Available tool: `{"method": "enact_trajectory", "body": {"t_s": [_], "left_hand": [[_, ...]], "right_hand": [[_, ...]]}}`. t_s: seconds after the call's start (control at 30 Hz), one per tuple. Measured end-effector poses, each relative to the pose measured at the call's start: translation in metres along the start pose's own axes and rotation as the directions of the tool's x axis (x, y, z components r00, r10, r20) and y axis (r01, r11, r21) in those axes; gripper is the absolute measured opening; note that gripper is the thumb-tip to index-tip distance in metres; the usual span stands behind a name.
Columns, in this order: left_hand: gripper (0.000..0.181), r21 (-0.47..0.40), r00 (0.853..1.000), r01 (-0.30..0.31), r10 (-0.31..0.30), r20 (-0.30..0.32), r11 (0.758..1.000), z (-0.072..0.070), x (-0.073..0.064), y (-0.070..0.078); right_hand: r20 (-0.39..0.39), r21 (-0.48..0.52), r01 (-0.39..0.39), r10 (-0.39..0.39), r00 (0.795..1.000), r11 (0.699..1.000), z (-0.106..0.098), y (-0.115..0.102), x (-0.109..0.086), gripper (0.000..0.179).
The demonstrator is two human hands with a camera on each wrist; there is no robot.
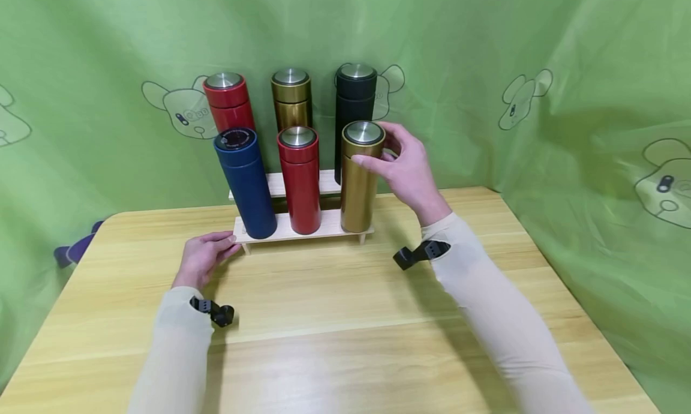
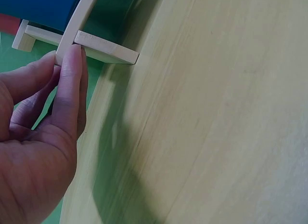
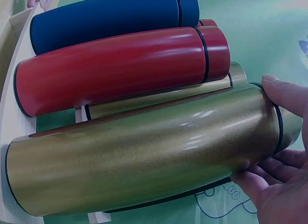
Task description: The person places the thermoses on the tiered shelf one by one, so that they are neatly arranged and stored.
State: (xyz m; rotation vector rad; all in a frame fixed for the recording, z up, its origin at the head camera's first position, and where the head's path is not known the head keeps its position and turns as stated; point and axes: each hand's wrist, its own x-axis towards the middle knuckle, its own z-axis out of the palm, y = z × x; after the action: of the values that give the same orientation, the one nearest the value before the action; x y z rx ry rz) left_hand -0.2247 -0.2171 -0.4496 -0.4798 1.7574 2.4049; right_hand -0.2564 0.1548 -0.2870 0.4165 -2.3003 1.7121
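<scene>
On the front step of a pale wooden rack (image 1: 281, 235) stand three thermos bottles: a blue thermos (image 1: 245, 186), a red thermos (image 1: 301, 183) and a gold thermos (image 1: 357, 192). My right hand (image 1: 407, 171) grips the gold thermos near its top, thumb in front and fingers behind, as the right wrist view also shows; its base (image 3: 21, 185) is on the step. With thumb and fingertips, my left hand (image 2: 48, 108) pinches the left end of the rack's front board (image 2: 79, 21).
Behind, on the upper step, are a red thermos (image 1: 229, 105), a gold thermos (image 1: 291, 99) and a black thermos (image 1: 356, 99). A green curtain (image 1: 459, 36) with animal-face prints hangs behind the wooden table (image 1: 324, 330). Something purple (image 1: 78, 249) shows past the table's left edge.
</scene>
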Motion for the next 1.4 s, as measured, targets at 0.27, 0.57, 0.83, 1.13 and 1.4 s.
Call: {"method": "enact_trajectory", "body": {"t_s": [0.27, 0.57, 0.83, 1.13, 1.4], "left_hand": [[0.047, 0.011, 1.000, 0.013, -0.013, -0.011, 1.000, 0.000, 0.001, 0.000], [0.047, 0.006, 1.000, 0.022, -0.022, -0.016, 1.000, 0.001, 0.000, 0.002], [0.047, 0.008, 1.000, 0.021, -0.020, -0.013, 1.000, 0.001, 0.000, 0.001], [0.047, 0.015, 1.000, 0.017, -0.017, -0.016, 1.000, 0.000, -0.001, 0.001], [0.045, 0.014, 1.000, 0.017, -0.016, -0.018, 1.000, 0.001, 0.000, 0.001]], "right_hand": [[-0.030, 0.038, 0.014, -0.013, 0.999, 0.999, 0.005, 0.006, 0.001, 0.067], [-0.047, 0.038, 0.013, -0.012, 0.999, 0.999, 0.010, 0.008, 0.003, 0.068], [-0.031, -0.023, -0.037, 0.036, 0.999, 0.999, 0.013, 0.013, 0.003, 0.072], [-0.011, -0.053, -0.010, 0.009, 1.000, 0.999, 0.016, 0.017, 0.003, 0.073], [-0.018, -0.030, 0.016, -0.016, 1.000, 0.999, 0.014, 0.020, 0.003, 0.072]]}}
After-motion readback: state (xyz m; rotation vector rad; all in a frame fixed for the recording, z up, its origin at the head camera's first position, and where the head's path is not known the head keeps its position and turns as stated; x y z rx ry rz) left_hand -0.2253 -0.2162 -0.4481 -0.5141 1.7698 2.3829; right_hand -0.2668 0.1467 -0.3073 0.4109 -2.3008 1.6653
